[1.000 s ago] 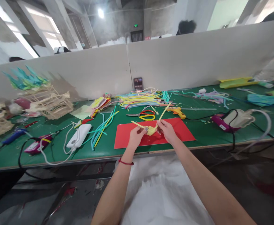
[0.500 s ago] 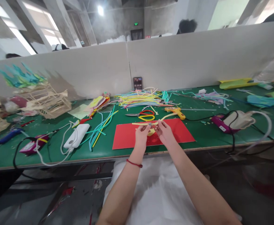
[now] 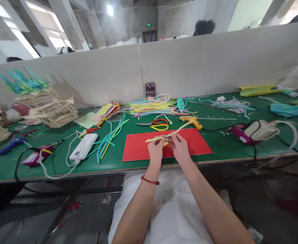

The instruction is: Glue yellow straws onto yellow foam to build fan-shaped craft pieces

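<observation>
My left hand (image 3: pixel 156 149) and my right hand (image 3: pixel 180 146) meet over a red sheet (image 3: pixel 138 149) near the front edge of the green table (image 3: pixel 62 166). Both pinch a small yellow piece (image 3: pixel 166 142) with long yellow strips (image 3: pixel 183 127) sticking out left and up to the right. Each hand's fingers are closed on it. A red cord circles my left wrist.
Red-and-yellow scissors (image 3: pixel 155 124) and a yellow glue gun (image 3: pixel 192 121) lie just behind the sheet. A pile of coloured strips (image 3: pixel 154 105) sits farther back, loose teal strips (image 3: pixel 108 139) and a white power bank (image 3: pixel 84 146) to the left, a purple device (image 3: pixel 240 134) with cables at right, wooden models (image 3: pixel 54 108) far left.
My hands have drawn slightly closer to the table's front edge. The yellow strips have swung from a V shape to a flatter line slanting up to the right.
</observation>
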`<state>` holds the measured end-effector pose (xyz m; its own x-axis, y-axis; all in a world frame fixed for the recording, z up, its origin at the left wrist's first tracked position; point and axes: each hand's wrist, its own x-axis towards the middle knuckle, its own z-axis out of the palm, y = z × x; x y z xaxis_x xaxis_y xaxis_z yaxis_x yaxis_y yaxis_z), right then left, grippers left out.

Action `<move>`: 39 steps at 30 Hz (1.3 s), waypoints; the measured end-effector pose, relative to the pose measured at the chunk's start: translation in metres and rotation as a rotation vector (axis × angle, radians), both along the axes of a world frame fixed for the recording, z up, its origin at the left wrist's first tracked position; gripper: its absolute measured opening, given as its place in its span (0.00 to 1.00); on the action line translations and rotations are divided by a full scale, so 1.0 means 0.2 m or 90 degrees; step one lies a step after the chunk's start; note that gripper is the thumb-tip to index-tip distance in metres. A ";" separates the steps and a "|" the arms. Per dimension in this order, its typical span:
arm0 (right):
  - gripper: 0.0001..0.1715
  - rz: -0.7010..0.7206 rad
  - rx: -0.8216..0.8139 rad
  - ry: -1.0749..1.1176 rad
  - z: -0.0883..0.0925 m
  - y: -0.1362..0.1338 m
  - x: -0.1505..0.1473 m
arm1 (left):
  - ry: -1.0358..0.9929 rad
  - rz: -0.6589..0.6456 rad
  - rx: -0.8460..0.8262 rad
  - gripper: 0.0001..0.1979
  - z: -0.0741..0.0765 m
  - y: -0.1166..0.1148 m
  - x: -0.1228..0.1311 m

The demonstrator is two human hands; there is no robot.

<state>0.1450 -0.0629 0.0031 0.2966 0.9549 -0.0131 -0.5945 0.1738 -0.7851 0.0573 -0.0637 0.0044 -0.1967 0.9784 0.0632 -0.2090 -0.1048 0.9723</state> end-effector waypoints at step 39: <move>0.12 0.036 0.153 -0.945 -0.03 -0.04 0.26 | 0.661 -0.104 0.085 0.16 0.03 0.15 -0.46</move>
